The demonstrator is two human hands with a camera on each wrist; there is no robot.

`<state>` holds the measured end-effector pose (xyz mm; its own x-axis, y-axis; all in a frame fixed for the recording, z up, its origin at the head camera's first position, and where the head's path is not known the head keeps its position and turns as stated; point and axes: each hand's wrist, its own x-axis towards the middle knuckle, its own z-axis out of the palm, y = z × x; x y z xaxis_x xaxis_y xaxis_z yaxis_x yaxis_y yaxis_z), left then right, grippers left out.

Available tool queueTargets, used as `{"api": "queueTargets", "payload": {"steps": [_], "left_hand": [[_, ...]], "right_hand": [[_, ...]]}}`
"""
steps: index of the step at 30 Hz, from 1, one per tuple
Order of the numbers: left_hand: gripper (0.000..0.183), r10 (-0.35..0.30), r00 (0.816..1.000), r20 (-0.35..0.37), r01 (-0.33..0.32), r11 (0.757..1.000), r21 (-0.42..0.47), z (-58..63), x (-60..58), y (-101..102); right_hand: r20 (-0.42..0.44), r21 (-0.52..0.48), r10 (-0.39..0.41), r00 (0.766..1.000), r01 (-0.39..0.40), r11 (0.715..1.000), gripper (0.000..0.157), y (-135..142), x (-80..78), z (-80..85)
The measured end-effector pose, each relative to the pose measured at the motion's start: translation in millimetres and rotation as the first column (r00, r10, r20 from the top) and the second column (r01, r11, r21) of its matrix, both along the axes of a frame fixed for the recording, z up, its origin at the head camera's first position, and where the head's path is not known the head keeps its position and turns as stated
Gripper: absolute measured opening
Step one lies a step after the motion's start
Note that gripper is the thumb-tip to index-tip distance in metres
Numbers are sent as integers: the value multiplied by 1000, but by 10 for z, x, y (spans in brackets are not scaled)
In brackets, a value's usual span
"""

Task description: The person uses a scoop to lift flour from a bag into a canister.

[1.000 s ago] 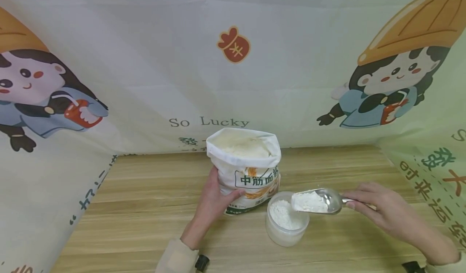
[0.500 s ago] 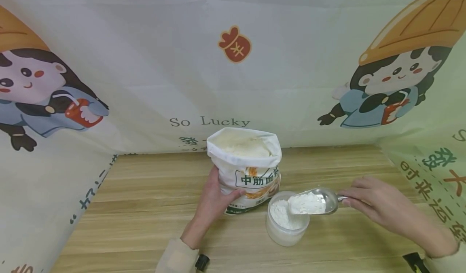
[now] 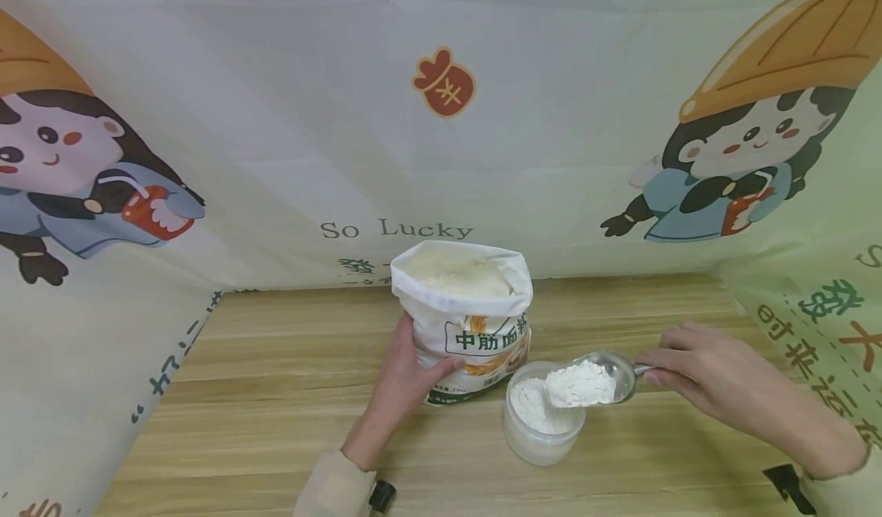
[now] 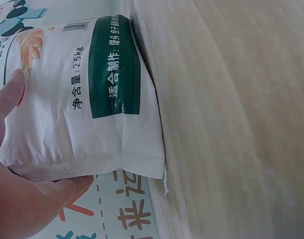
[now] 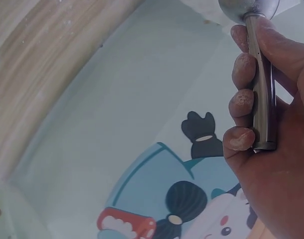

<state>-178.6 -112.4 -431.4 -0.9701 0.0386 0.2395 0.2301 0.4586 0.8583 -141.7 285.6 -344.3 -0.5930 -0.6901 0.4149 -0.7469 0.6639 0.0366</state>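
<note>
A white flour bag (image 3: 475, 356) with a rolled-down rim stands on the wooden table, its mouth showing pale flour. My left hand (image 3: 406, 371) grips the bag's left side, thumb across the front; the left wrist view shows the bag's green band (image 4: 114, 69) near the tabletop. To the right, a clear round tub (image 3: 540, 449) holds white flour. Over the tub's right rim, a metal scoop (image 3: 623, 375) carries a mound of flour (image 3: 581, 384). My right hand (image 3: 720, 383) holds the scoop; in the right wrist view its fingers curl round the handle (image 5: 263, 94).
The wooden table (image 3: 276, 410) meets a printed cloth backdrop (image 3: 289, 119) behind, with cloth walls at left and right. A few white specks lie on the tabletop (image 5: 52, 35) in the right wrist view.
The scoop has shifted slightly left and tilted, so its flour shows more from above. My right hand has risen a little. The left hand, bag and tub stay put.
</note>
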Motion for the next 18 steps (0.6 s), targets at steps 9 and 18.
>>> {"api": "queueTargets", "payload": {"steps": [9, 18], "left_hand": [[102, 2, 1000, 7, -2, 1000, -8, -1, 11, 0], [101, -2, 1000, 11, 2, 1000, -1, 6, 14, -4]], "right_hand": [[-39, 38, -4, 999, 6, 999, 67, -80, 18, 82], [-112, 46, 29, 993, -24, 999, 72, -130, 25, 107]]}}
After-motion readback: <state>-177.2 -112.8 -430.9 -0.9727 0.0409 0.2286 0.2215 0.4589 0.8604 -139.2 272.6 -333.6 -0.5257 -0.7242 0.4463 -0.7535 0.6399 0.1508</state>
